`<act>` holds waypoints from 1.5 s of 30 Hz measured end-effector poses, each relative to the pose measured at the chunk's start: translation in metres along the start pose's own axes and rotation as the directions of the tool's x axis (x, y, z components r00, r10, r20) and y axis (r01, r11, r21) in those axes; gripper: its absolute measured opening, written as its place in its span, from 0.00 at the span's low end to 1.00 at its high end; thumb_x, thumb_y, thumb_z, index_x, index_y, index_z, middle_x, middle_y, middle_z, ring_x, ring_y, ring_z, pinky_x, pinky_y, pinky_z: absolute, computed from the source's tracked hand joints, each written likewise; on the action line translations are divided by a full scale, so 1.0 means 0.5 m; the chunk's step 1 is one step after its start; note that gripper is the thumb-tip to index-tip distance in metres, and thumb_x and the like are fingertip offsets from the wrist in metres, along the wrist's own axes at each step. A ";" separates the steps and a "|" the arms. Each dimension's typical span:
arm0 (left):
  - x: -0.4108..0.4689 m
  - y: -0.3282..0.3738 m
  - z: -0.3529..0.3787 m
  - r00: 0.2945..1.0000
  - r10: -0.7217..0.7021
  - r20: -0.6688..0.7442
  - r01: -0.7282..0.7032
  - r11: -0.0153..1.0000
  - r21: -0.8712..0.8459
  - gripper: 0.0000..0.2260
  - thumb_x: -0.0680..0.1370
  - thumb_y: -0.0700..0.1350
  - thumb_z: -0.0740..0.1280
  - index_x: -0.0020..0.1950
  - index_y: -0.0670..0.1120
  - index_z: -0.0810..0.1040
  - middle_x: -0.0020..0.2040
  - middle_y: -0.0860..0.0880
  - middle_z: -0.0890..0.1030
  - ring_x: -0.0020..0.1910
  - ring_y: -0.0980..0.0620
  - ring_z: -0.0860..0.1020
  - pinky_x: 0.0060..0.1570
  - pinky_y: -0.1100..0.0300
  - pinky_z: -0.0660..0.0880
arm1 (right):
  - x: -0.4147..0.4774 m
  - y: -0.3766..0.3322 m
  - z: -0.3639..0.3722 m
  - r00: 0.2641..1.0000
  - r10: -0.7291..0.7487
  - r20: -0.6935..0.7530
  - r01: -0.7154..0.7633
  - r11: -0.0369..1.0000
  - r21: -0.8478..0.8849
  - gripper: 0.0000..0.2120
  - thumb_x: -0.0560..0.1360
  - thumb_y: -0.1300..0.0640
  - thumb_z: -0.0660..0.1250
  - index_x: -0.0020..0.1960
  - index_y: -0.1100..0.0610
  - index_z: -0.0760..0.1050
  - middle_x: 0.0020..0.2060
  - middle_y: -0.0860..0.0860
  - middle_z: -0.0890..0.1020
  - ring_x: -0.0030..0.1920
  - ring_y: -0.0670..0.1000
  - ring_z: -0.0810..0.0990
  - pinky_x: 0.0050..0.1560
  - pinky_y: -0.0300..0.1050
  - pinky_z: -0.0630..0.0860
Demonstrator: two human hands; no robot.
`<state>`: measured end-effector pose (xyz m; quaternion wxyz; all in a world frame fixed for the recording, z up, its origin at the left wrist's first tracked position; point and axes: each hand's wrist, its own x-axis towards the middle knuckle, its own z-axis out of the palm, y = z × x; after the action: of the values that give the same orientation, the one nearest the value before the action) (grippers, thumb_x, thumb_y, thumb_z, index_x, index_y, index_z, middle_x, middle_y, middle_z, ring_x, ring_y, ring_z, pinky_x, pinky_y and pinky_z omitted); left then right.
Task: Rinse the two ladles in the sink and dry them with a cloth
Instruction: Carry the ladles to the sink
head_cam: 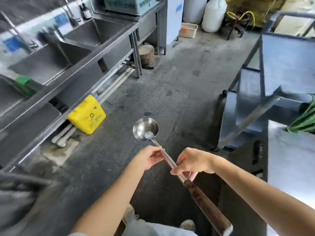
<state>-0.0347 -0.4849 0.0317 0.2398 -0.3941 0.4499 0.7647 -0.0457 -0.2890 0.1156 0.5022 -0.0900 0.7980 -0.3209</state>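
A steel ladle point(145, 129) with a long dark wooden handle hangs over the floor in front of me, its bowl pointing away. My left hand point(148, 158) pinches the metal shaft just below the bowl. My right hand point(192, 163) grips the shaft lower down, right above the wooden grip. A second ladle point(252, 118) lies blurred on the metal table at the right, its handle sticking out over the edge. A green cloth point(305, 120) sits beside it. The steel sink point(51, 58) with several basins runs along the left.
A yellow jug point(87, 114) stands under the sink by white pipes. A metal shelf trolley point(288, 63) stands at the right. A wooden stump point(147, 55), white drums point(214, 14) and a beige tub point(188, 30) lie farther back. Dark floor between.
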 end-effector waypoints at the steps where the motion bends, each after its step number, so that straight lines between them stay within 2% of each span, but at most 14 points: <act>1: -0.003 0.020 -0.036 1.000 0.007 -0.014 -0.008 1.000 -0.019 0.05 0.79 0.35 0.66 0.45 0.35 0.79 0.34 0.43 0.83 0.37 0.48 0.82 0.38 0.58 0.83 | 0.021 -0.037 0.012 1.000 -0.008 0.015 0.009 1.000 -0.017 0.20 0.71 0.52 0.78 0.53 0.67 0.82 0.44 0.63 0.87 0.43 0.60 0.88 0.46 0.54 0.86; 6: -0.015 0.117 -0.250 0.994 0.038 -0.103 -0.050 0.992 -0.119 0.03 0.76 0.36 0.69 0.48 0.37 0.79 0.43 0.42 0.84 0.38 0.48 0.84 0.38 0.56 0.83 | 0.116 -0.239 0.097 0.993 -0.050 0.109 0.053 0.998 -0.027 0.16 0.74 0.56 0.76 0.52 0.70 0.82 0.37 0.57 0.85 0.34 0.52 0.85 0.35 0.41 0.83; 8: -0.021 0.159 -0.336 0.991 0.055 -0.122 -0.071 0.989 -0.131 0.04 0.76 0.36 0.69 0.49 0.37 0.79 0.45 0.42 0.84 0.39 0.47 0.84 0.40 0.56 0.83 | 0.155 -0.320 0.129 0.990 -0.061 0.129 0.066 0.997 -0.032 0.16 0.75 0.56 0.76 0.53 0.70 0.82 0.37 0.56 0.84 0.33 0.51 0.84 0.34 0.40 0.82; 11: -0.041 0.221 -0.449 0.984 0.079 -0.160 -0.108 0.978 -0.177 0.02 0.77 0.36 0.68 0.47 0.37 0.78 0.44 0.42 0.82 0.39 0.48 0.82 0.37 0.57 0.83 | 0.210 -0.434 0.176 0.986 -0.084 0.145 0.091 0.995 -0.046 0.18 0.75 0.55 0.76 0.53 0.71 0.81 0.34 0.54 0.83 0.31 0.48 0.83 0.33 0.38 0.81; 17: -0.075 0.329 -0.662 0.973 0.128 -0.190 -0.181 0.939 -0.292 0.05 0.78 0.35 0.66 0.43 0.38 0.77 0.41 0.43 0.81 0.29 0.52 0.83 0.30 0.60 0.82 | 0.314 -0.644 0.267 0.973 -0.129 0.190 0.141 0.989 -0.048 0.18 0.76 0.54 0.75 0.54 0.70 0.81 0.33 0.50 0.81 0.30 0.46 0.81 0.33 0.36 0.78; 22: -0.079 0.397 -0.820 0.955 0.149 -0.255 -0.240 0.896 -0.374 0.03 0.79 0.37 0.66 0.45 0.39 0.77 0.44 0.43 0.81 0.28 0.53 0.83 0.27 0.63 0.79 | 0.405 -0.806 0.329 0.946 -0.163 0.279 0.190 0.979 -0.073 0.11 0.77 0.54 0.74 0.45 0.62 0.81 0.31 0.49 0.80 0.27 0.43 0.79 0.29 0.34 0.76; 28: -0.077 0.488 -0.959 0.924 0.188 -0.333 -0.328 0.838 -0.437 0.05 0.80 0.37 0.64 0.45 0.39 0.76 0.42 0.44 0.79 0.24 0.56 0.80 0.21 0.66 0.74 | 0.537 -0.947 0.382 0.907 -0.218 0.359 0.252 0.966 -0.049 0.11 0.75 0.51 0.74 0.37 0.55 0.79 0.28 0.47 0.79 0.30 0.46 0.77 0.30 0.37 0.74; 32: -0.066 0.561 -1.053 0.892 0.203 -0.403 -0.389 0.799 -0.458 0.03 0.79 0.38 0.66 0.46 0.41 0.78 0.44 0.45 0.80 0.25 0.56 0.81 0.22 0.66 0.74 | 0.628 -1.055 0.396 0.868 -0.238 0.437 0.279 0.960 -0.032 0.11 0.76 0.53 0.74 0.36 0.54 0.78 0.27 0.47 0.77 0.30 0.46 0.74 0.32 0.38 0.72; 36: -0.066 0.663 -1.134 0.855 0.220 -0.470 -0.467 0.720 -0.512 0.02 0.78 0.38 0.68 0.49 0.42 0.78 0.38 0.48 0.84 0.29 0.55 0.83 0.25 0.66 0.76 | 0.729 -1.185 0.390 0.826 -0.254 0.503 0.329 0.942 -0.064 0.10 0.75 0.55 0.74 0.37 0.56 0.78 0.27 0.49 0.76 0.30 0.46 0.74 0.31 0.37 0.71; 38: -0.075 0.702 -1.165 0.838 0.217 -0.500 -0.497 0.681 -0.538 0.05 0.77 0.37 0.68 0.53 0.40 0.78 0.42 0.45 0.83 0.30 0.54 0.83 0.26 0.65 0.77 | 0.764 -1.235 0.393 0.820 -0.253 0.513 0.336 0.939 -0.074 0.09 0.74 0.55 0.75 0.38 0.57 0.78 0.28 0.50 0.76 0.30 0.47 0.74 0.31 0.38 0.71; 40: -0.074 0.748 -1.212 0.809 0.228 -0.542 -0.544 0.637 -0.546 0.07 0.77 0.36 0.69 0.55 0.38 0.78 0.44 0.44 0.83 0.33 0.52 0.84 0.30 0.63 0.80 | 0.806 -1.300 0.400 0.803 -0.262 0.535 0.348 0.935 -0.064 0.09 0.74 0.55 0.75 0.38 0.56 0.78 0.27 0.49 0.75 0.29 0.46 0.73 0.32 0.38 0.69; 43: -0.077 0.806 -1.279 0.778 0.246 -0.577 -0.594 0.588 -0.549 0.02 0.78 0.35 0.68 0.50 0.38 0.78 0.39 0.45 0.84 0.36 0.51 0.84 0.39 0.61 0.82 | 0.870 -1.389 0.417 0.786 -0.284 0.549 0.378 0.923 -0.064 0.11 0.74 0.56 0.75 0.36 0.55 0.77 0.26 0.48 0.74 0.27 0.45 0.71 0.30 0.39 0.65; 45: -0.079 0.829 -1.320 0.750 0.238 -0.617 -0.625 0.561 -0.543 0.03 0.77 0.34 0.68 0.50 0.36 0.78 0.40 0.43 0.84 0.40 0.49 0.84 0.42 0.58 0.83 | 0.906 -1.431 0.436 0.784 -0.290 0.549 0.381 0.923 -0.056 0.12 0.74 0.57 0.75 0.35 0.55 0.76 0.24 0.47 0.74 0.26 0.44 0.70 0.27 0.36 0.64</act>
<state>-0.0555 -1.2633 0.0833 -0.2564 -0.5024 0.2398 0.7902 -0.2036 -1.1484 0.1467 0.6283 -0.3568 0.6223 -0.3012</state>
